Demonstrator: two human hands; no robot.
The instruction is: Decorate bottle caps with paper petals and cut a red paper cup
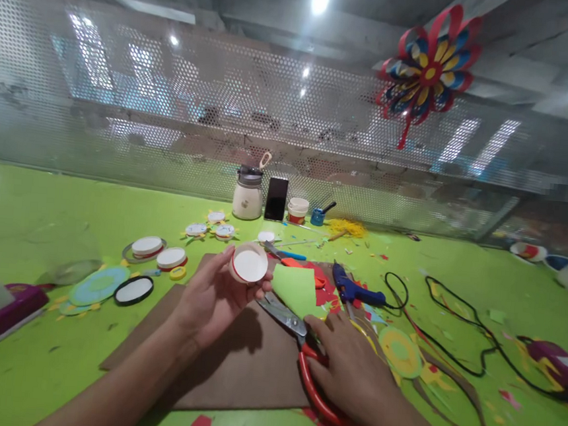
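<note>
My left hand [217,297] holds up a small white round lid with a red rim [248,263], its fingers curled around the edge. My right hand [352,368] lies over the red handles of a pair of scissors [297,337] on a brown board [246,362], fingers bent onto the handles. The scissor blades point toward a green paper sheet [297,287] lying on the board just beyond them.
On the green table [39,218] lie a blue glue gun [354,291] with a black cord [452,334], round lids [158,253], paper discs [99,284], red scraps, a jar [248,193], a phone [276,199] and small pots. A paper pinwheel [428,70] hangs on the mesh wall.
</note>
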